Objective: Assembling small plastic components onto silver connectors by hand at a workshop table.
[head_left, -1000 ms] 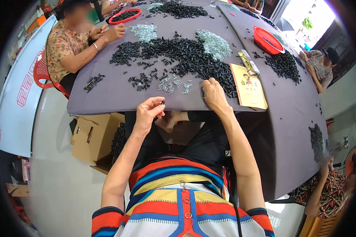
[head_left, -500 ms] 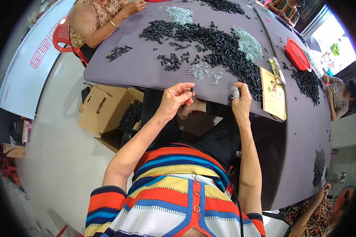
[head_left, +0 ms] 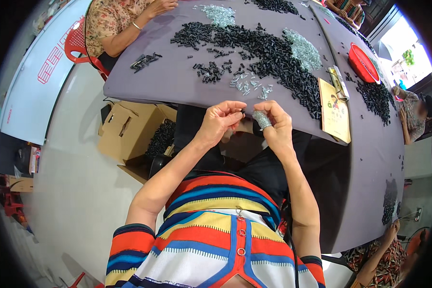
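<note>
My left hand (head_left: 217, 126) is pinched closed on a small black tube-like piece (head_left: 243, 113) just in front of the table edge. Close beside it, my right hand (head_left: 278, 128) has its fingers curled toward that piece. A silvery-grey wrap (head_left: 261, 119) covers the right thumb; whatever the right fingertips hold is hidden. Beyond both hands lie loose small silvery pieces (head_left: 245, 86), perhaps springs. A broad heap of small black pieces (head_left: 269, 62) spreads behind them, with a silvery heap (head_left: 302, 52) along its right side.
A yellow booklet (head_left: 334, 113) lies at the table's right edge, near a red basket (head_left: 363, 65). An open cardboard box (head_left: 125, 132) holding black pieces stands on the floor at left. Another person's arm (head_left: 129, 38) rests over the far left of the table (head_left: 144, 86).
My right hand has moved left and turned inward, meeting the left hand. My left hand has shifted slightly right, still pinching the black piece.
</note>
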A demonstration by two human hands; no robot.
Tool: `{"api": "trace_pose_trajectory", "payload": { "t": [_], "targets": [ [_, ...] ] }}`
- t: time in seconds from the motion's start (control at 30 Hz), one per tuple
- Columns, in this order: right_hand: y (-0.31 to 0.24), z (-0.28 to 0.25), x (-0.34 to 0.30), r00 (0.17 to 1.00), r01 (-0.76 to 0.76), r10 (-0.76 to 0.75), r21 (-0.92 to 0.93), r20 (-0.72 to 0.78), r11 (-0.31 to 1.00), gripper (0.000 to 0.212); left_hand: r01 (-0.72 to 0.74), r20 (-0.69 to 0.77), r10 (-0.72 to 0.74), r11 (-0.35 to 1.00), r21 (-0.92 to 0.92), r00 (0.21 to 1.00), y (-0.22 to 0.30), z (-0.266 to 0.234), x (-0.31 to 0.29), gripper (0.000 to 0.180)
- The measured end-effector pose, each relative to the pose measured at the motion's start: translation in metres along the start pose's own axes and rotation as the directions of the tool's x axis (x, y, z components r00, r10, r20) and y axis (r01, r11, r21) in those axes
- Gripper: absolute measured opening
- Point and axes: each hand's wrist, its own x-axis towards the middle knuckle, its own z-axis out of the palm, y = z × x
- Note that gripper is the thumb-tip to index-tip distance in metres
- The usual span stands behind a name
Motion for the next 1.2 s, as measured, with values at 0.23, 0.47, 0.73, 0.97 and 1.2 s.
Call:
{"api": "trace_pose_trajectory", "payload": {
  "t": [0.23, 0.47, 0.73, 0.97, 1.2],
  "targets": [
    [0.002, 0.001, 0.002, 0.997, 0.081, -0.081, -0.017, -0.008, 0.997, 0.029, -0.017, 0.005, 0.017, 0.998, 0.062, 1.0, -0.004, -0.001, 0.001, 0.015],
    [-0.001, 0.001, 0.001, 0.987, 0.16, -0.156, -0.093, 0.041, 0.983, 0.041, -0.031, -0.011, 0.031, 0.997, 0.069, 0.999, 0.0, 0.005, -0.001, 0.019],
    [-0.008, 0.008, -0.002, 0.975, 0.221, -0.219, -0.11, 0.027, 0.969, 0.041, 0.096, -0.15, -0.135, 0.966, -0.242, 0.979, 0.005, 0.007, -0.004, 0.015],
    [-0.004, 0.016, 0.0, 0.922, 0.378, -0.387, -0.241, 0.009, 0.894, 0.037, 0.114, -0.127, -0.159, 0.946, -0.305, 0.979, 0.002, 0.004, -0.004, 0.009],
    [-0.005, 0.018, -0.005, 0.867, 0.485, -0.487, -0.412, 0.107, 0.772, 0.04, 0.194, -0.107, -0.253, 0.9, -0.389, 0.961, -0.008, -0.002, -0.003, 0.006]
  ]
}}
